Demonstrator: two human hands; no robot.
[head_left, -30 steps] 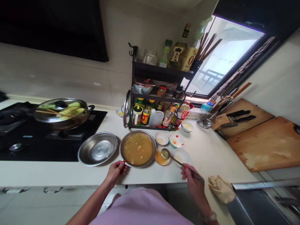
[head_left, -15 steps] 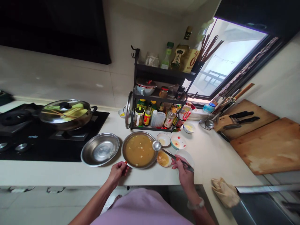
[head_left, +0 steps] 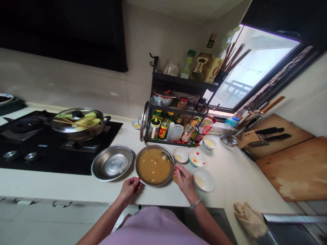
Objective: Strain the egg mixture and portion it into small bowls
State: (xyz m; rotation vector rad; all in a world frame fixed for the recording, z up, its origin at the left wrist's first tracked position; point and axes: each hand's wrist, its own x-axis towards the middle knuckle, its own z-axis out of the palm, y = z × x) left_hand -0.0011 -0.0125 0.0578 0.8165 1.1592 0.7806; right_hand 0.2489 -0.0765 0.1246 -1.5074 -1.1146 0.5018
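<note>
A round metal basin [head_left: 136, 162] of brown liquid with pale bits floating in it sits on the counter before me. My left hand [head_left: 130, 188] is closed on the basin's near left rim, fingertips pinching the edge. My right hand [head_left: 184, 180] grips the dark handle of a spoon [head_left: 165, 156], whose round metal head dips into the liquid near the far right side. Beneath my right hand, mostly hidden, is a small bowl [head_left: 175, 178] with orange-brown contents. A white bowl [head_left: 208, 182] stands just right of that hand.
An empty metal basin [head_left: 95, 170] stands left, by the black stove [head_left: 51, 160] with its lidded pan [head_left: 79, 134]. Small bowls [head_left: 181, 151] and a seasoning rack [head_left: 185, 110] line the back. Knives [head_left: 269, 131], cutting boards [head_left: 293, 170] and a beige cloth [head_left: 250, 219] are right.
My right hand has moved left and turned, bringing the spoon's head from the basin's right rim into the liquid. My left hand stays on the rim. The view has shifted slightly.
</note>
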